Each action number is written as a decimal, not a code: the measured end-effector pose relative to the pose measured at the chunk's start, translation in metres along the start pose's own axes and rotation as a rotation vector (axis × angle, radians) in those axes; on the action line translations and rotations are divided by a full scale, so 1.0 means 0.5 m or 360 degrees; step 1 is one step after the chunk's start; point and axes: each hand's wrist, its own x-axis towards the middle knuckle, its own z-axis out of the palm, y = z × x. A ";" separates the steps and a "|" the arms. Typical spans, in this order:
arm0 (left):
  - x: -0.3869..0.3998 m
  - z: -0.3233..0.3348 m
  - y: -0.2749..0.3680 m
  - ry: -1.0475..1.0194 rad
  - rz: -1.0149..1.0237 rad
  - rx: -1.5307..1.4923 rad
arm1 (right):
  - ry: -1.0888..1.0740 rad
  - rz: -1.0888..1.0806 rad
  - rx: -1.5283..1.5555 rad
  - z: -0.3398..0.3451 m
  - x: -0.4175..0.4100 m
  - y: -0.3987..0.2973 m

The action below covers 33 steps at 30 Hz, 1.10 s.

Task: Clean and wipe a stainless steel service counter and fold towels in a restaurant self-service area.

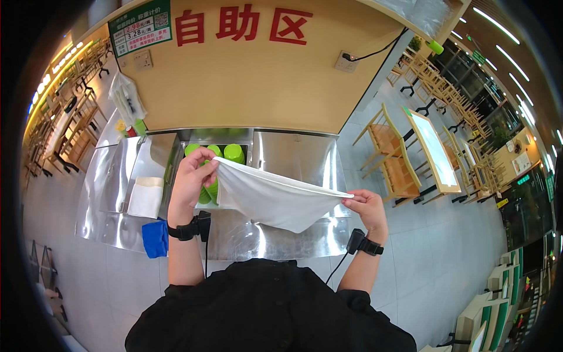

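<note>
Stretched between my two hands is a white cloth [281,198], raised above the stainless steel counter [237,237]. My left hand [193,174] pinches one upper corner, and my right hand [366,207] grips the other corner at the far end. The cloth's upper edge slopes down toward the right, and its lower part hangs in folds to a point. Behind my left hand and the cloth, bright green cups [234,153] stand in stacks in a recess of the counter, partly hidden. A black strap with a small device circles each wrist.
A folded white cloth [146,193] lies on the counter at left. A blue cloth [155,238] hangs at the front edge. Behind the counter rises a wooden panel [246,88] with red lettering, sockets and a plugged-in cable. Wooden chairs [396,171] and a table [433,149] stand at right.
</note>
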 end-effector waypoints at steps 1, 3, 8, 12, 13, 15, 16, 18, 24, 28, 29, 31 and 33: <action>0.001 -0.003 -0.003 0.0013 -0.0001 0.0019 | 0.0037 0.0008 0.0018 0.004 0.007 0.014; 0.001 -0.009 -0.008 0.0040 -0.0006 0.0059 | 0.0112 0.0026 0.0056 0.014 0.019 0.035; 0.005 -0.019 -0.030 0.0136 -0.0163 -0.0029 | 0.0174 0.0041 0.0223 0.022 0.034 0.064; 0.009 -0.009 -0.037 0.0210 -0.0206 -0.0007 | 0.0189 -0.0028 0.0159 0.013 0.057 0.063; 0.008 0.001 -0.033 0.0231 -0.0200 0.0006 | 0.0199 -0.0047 0.0157 0.010 0.064 0.060; 0.013 0.012 -0.028 0.0210 -0.0121 -0.0024 | 0.0221 -0.0084 0.0152 0.006 0.076 0.055; 0.014 0.015 -0.026 0.0198 -0.0082 -0.0039 | 0.0215 -0.0114 0.0134 0.003 0.078 0.054; 0.016 0.024 -0.017 0.0183 -0.0033 -0.0063 | 0.0207 -0.0183 0.0099 -0.003 0.084 0.048; 0.014 0.043 0.023 0.0102 0.0065 0.0009 | 0.0072 -0.0224 0.0140 0.005 0.078 0.008; 0.015 0.046 0.022 0.0078 0.0141 0.0059 | 0.0120 -0.0276 0.0032 -0.005 0.085 0.019; 0.017 0.046 0.024 0.0085 0.0146 0.0058 | 0.0125 -0.0308 0.0049 -0.007 0.082 0.021; 0.018 0.044 0.022 0.0097 0.0137 0.0055 | 0.0134 -0.0302 0.0080 -0.009 0.072 0.024; 0.023 0.033 0.008 0.0111 0.0083 0.0099 | 0.0138 -0.0242 0.0109 -0.010 0.064 0.025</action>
